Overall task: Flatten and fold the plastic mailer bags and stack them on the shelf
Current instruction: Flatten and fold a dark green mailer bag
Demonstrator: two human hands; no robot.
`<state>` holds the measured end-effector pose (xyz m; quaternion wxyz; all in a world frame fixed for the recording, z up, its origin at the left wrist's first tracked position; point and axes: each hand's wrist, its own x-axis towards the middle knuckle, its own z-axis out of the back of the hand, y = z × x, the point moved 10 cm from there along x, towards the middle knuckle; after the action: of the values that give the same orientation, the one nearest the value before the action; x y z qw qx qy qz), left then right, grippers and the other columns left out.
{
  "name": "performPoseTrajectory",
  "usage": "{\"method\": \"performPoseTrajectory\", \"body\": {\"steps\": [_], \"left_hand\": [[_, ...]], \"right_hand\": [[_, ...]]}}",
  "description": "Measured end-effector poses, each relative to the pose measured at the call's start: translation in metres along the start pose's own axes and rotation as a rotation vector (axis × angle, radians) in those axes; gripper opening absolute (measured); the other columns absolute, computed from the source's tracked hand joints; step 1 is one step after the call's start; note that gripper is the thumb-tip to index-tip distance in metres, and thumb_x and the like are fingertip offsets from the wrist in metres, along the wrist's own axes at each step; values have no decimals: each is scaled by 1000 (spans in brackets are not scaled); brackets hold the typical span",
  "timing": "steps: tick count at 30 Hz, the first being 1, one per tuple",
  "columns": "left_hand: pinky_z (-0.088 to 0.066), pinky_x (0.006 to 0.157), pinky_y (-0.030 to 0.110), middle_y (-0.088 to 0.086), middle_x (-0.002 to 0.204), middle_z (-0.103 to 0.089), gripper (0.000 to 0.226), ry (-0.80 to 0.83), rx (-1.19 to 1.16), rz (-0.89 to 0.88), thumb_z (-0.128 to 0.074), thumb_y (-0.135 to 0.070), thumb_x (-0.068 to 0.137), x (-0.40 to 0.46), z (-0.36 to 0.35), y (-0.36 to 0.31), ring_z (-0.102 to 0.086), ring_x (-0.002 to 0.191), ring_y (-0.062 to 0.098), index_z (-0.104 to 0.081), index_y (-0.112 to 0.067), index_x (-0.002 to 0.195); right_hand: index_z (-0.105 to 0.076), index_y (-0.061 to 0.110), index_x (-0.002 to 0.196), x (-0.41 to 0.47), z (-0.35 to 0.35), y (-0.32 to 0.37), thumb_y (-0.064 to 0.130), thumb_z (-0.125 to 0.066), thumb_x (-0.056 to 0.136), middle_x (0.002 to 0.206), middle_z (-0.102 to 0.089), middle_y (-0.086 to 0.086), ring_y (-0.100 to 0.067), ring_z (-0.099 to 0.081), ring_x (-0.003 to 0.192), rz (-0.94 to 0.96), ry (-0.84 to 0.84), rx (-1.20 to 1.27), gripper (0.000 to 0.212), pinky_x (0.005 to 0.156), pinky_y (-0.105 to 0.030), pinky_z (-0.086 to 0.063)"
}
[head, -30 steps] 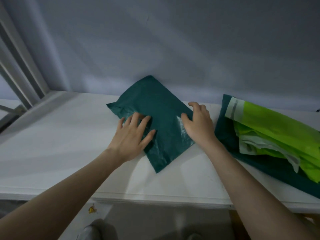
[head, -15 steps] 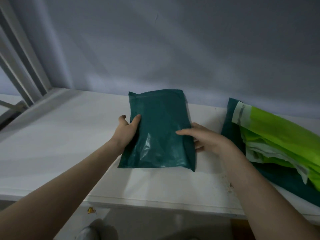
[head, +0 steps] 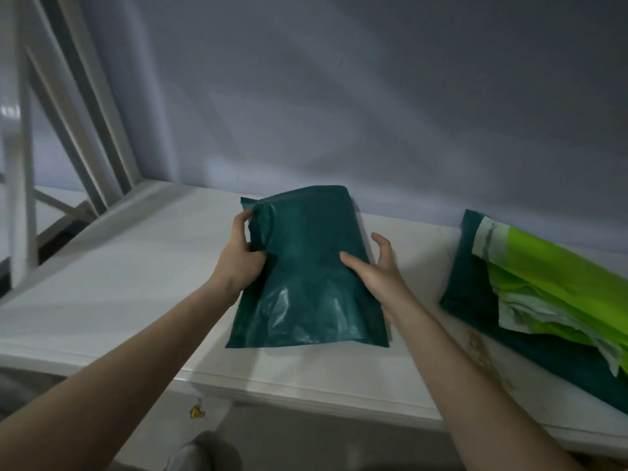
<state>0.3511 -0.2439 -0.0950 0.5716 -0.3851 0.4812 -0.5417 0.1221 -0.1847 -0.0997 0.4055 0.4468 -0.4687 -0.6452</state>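
1. The folded dark-green plastic mailer bag [head: 307, 266] sits between both hands over the white shelf [head: 119, 283], long axis running away from the person; the pile of green and lime mailer bags [head: 550, 294] lies to its right, nearer the right hand.
2. The left hand [head: 239, 256] clasps the bag's left edge, thumb on top.
3. The right hand [head: 377, 270] holds the right edge, thumb on top, fingers spread behind.

Folded dark-green mailer bag [head: 312, 266], glossy, tilted up over the white shelf [head: 119, 283]
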Motion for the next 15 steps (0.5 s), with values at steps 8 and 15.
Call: {"method": "performPoseTrajectory", "body": {"steps": [8,15], "left_hand": [[-45,99,38,10,129,-49,58,-251,316,-128,-33,13,77,11,108,-12,-51,114,31,-62,-18,117],[-43,101,37,11,128,-55,47,-381,199,73,-35,-1,86,20,193,32,-54,114,32,-57,-11,126]], "right_hand": [[-22,38,146,-9,-125,15,34,-63,85,142,-42,3,-14,-45,127,202,53,-86,73,108,-36,-39],[-14,40,147,-3,-231,23,45,-46,92,153,-26,-3,-21,-36,134,108,233,-181,64,99,-21,-29]]}}
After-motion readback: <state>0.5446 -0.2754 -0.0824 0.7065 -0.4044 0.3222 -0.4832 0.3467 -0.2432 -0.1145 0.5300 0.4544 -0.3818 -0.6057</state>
